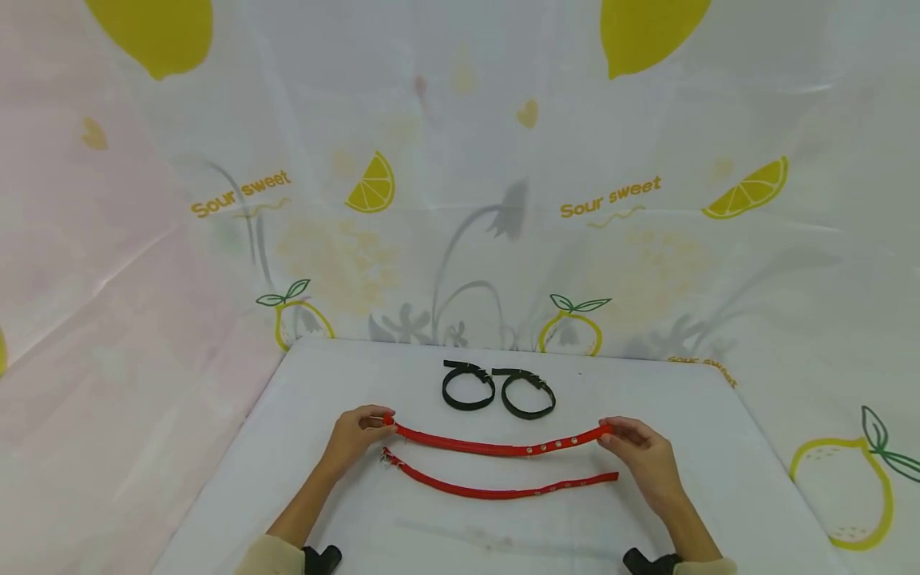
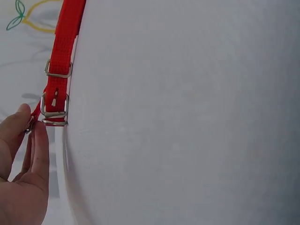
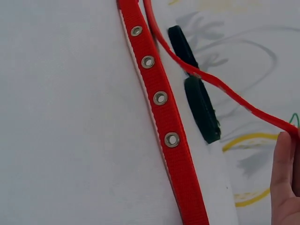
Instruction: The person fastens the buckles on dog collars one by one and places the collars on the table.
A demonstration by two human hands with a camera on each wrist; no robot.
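Observation:
My left hand (image 1: 352, 438) pinches the buckle end of a red collar (image 1: 496, 450), and my right hand (image 1: 650, 459) pinches its other end, which has several metal eyelets. The strap hangs between both hands in a shallow curve. Nearer to me, a second red collar (image 1: 496, 494) lies on the table, unfastened, its buckle at the left. In the left wrist view, that lying collar's metal buckle (image 2: 55, 115) shows beside my fingertips (image 2: 41, 136). The right wrist view shows its eyelets (image 3: 161, 98) and the held collar (image 3: 225, 89) running up to my fingers.
Two black collars (image 1: 469, 406) (image 1: 528, 414), each buckled into a loop, lie side by side farther back on the white table (image 1: 668, 415). Behind the table hangs a lemon-printed sheet (image 1: 460, 263). A dark wrist device (image 1: 322, 561) sits on each wrist.

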